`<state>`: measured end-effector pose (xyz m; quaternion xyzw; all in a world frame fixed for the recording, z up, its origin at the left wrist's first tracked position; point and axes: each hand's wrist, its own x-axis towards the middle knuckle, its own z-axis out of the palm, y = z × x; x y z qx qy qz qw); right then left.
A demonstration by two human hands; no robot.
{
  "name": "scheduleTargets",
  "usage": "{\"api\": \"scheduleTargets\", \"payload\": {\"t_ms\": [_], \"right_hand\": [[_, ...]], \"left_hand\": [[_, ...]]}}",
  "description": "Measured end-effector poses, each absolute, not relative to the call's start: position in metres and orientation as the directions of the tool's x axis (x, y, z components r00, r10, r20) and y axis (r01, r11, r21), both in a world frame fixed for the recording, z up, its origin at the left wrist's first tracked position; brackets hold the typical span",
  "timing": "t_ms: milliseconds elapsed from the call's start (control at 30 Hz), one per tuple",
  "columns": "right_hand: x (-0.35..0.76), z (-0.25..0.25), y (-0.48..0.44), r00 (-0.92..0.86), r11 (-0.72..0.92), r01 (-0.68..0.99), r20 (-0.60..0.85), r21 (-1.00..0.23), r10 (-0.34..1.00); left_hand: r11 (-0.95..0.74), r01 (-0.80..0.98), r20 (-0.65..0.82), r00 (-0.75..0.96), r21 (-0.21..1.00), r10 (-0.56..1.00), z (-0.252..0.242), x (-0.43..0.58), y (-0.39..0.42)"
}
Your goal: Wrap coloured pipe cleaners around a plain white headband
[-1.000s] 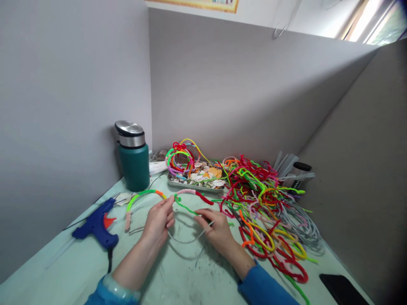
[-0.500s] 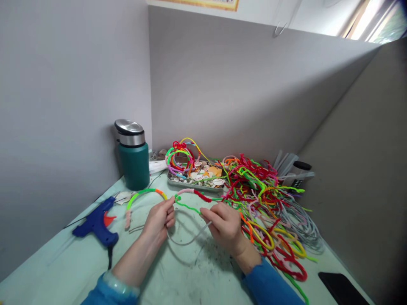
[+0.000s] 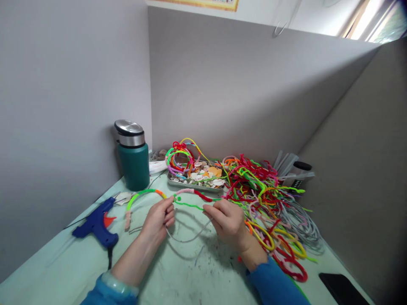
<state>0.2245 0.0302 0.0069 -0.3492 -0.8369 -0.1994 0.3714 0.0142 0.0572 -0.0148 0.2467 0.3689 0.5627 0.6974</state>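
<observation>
My left hand (image 3: 160,218) is closed, pinching a grey wire (image 3: 186,242) with a green pipe cleaner (image 3: 190,206) at the thumb and fingertip. The other end of that green pipe cleaner sits between the thumb and finger of my right hand (image 3: 227,220), also closed. Between my hands the pipe cleaner runs nearly straight, while the wire bows below it towards the right hand. A green and orange wrapped length (image 3: 144,191) arcs left from my left fingertips. Behind the hands curves a pink and red wrapped length (image 3: 186,191); its joins are partly hidden.
A blue glue gun (image 3: 97,222) lies at left, near a green bottle (image 3: 134,165). Behind my hands, a metal tray (image 3: 193,185) holds shell-like pieces and wrapped rings (image 3: 179,159). Tangled pipe cleaners (image 3: 254,178) and grey wire coils (image 3: 302,224) cover the right; a black flat object (image 3: 341,288) lies nearer.
My right hand has shifted slightly to the right, and the green pipe cleaner between my hands is straighter. My left hand has barely moved.
</observation>
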Motion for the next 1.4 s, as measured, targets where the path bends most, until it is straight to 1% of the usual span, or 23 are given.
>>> {"api": "scheduleTargets", "payload": {"t_ms": [167, 300, 367, 433, 500, 567, 700, 800, 1000, 1133, 1200, 1333, 1400], "right_hand": [[0.236, 0.014, 0.033, -0.439, 0.665, 0.747, 0.772, 0.028, 0.460], [0.240, 0.022, 0.032, -0.363, 0.678, 0.732, 0.805, -0.066, 0.469], [0.240, 0.026, 0.033, -0.266, 0.640, 0.756, 0.828, -0.139, 0.494], [0.240, 0.030, 0.034, -0.178, 0.563, 0.802, 0.818, -0.202, 0.547], [0.238, 0.032, 0.035, -0.173, 0.518, 0.827, 0.777, -0.219, 0.605], [0.234, 0.034, 0.034, -0.261, 0.561, 0.805, 0.733, -0.193, 0.628], [0.224, 0.036, 0.026, -0.464, 0.691, 0.714, 0.667, -0.108, 0.583], [0.217, 0.039, 0.019, -0.526, 0.703, 0.709, 0.629, -0.047, 0.572], [0.205, 0.024, 0.020, -0.564, 0.681, 0.732, 0.589, 0.032, 0.579], [0.201, 0.007, 0.025, -0.546, 0.637, 0.767, 0.598, 0.075, 0.587], [0.200, 0.004, 0.025, -0.534, 0.624, 0.779, 0.594, 0.067, 0.602], [0.197, 0.008, 0.022, -0.482, 0.594, 0.804, 0.584, -0.001, 0.653], [0.196, 0.009, 0.021, -0.486, 0.587, 0.809, 0.578, 0.013, 0.656]], "left_hand": [[0.296, -0.561, -0.261, 0.144, 0.773, 0.955, -0.011, 0.016, 0.055], [0.382, -0.482, -0.301, 0.239, 0.788, 0.923, -0.008, 0.019, 0.050], [0.407, -0.439, -0.300, 0.294, 0.801, 0.908, -0.005, 0.021, 0.046], [0.416, -0.399, -0.282, 0.352, 0.817, 0.893, -0.003, 0.023, 0.042], [0.416, -0.375, -0.271, 0.382, 0.829, 0.884, -0.002, 0.025, 0.041], [0.414, -0.362, -0.279, 0.370, 0.835, 0.886, -0.002, 0.027, 0.040], [0.410, -0.347, -0.307, 0.314, 0.843, 0.898, -0.005, 0.028, 0.042], [0.397, -0.354, -0.301, 0.297, 0.847, 0.906, -0.006, 0.028, 0.043], [0.401, -0.371, -0.296, 0.309, 0.838, 0.904, -0.007, 0.028, 0.043], [0.390, -0.373, -0.288, 0.301, 0.842, 0.909, -0.008, 0.029, 0.043], [0.375, -0.372, -0.281, 0.283, 0.849, 0.917, -0.008, 0.029, 0.042], [0.369, -0.376, -0.272, 0.285, 0.850, 0.919, -0.007, 0.029, 0.041], [0.375, -0.379, -0.270, 0.302, 0.846, 0.914, -0.006, 0.029, 0.042]]}}
